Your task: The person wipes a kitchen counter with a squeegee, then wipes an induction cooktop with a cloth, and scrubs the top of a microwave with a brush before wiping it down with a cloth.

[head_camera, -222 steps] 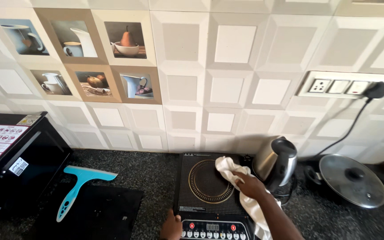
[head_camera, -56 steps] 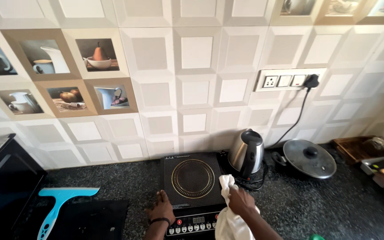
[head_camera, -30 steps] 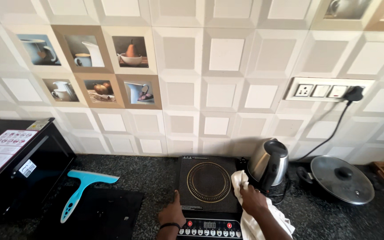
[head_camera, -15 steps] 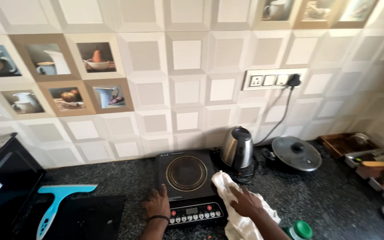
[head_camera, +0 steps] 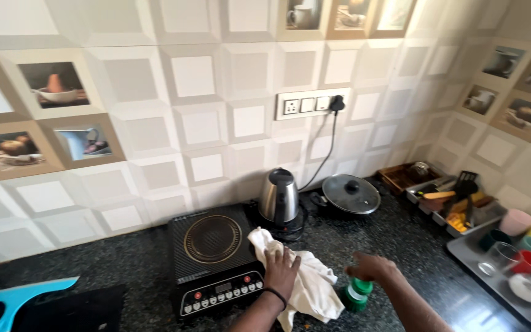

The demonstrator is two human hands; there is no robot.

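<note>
My left hand (head_camera: 281,270), with a dark band on the wrist, presses down on a crumpled white cloth (head_camera: 311,289) and holds it. The cloth lies on the dark counter at the right edge of a black induction cooktop (head_camera: 210,255). My right hand (head_camera: 370,267) hovers just above a small green-capped bottle (head_camera: 356,295), fingers loosely apart, with nothing in it. A steel electric kettle (head_camera: 279,197) stands on its base right behind the cloth.
A lidded black pan (head_camera: 351,193) sits right of the kettle, whose cord runs up to a wall socket (head_camera: 311,104). Trays with utensils (head_camera: 447,200) and coloured cups (head_camera: 523,246) fill the right side. A blue squeegee (head_camera: 13,298) lies at the far left.
The view has swung to the right. The cloth has passed from my right hand to my left, which left the cooktop's edge. My right hand has moved right, over the green-capped bottle.
</note>
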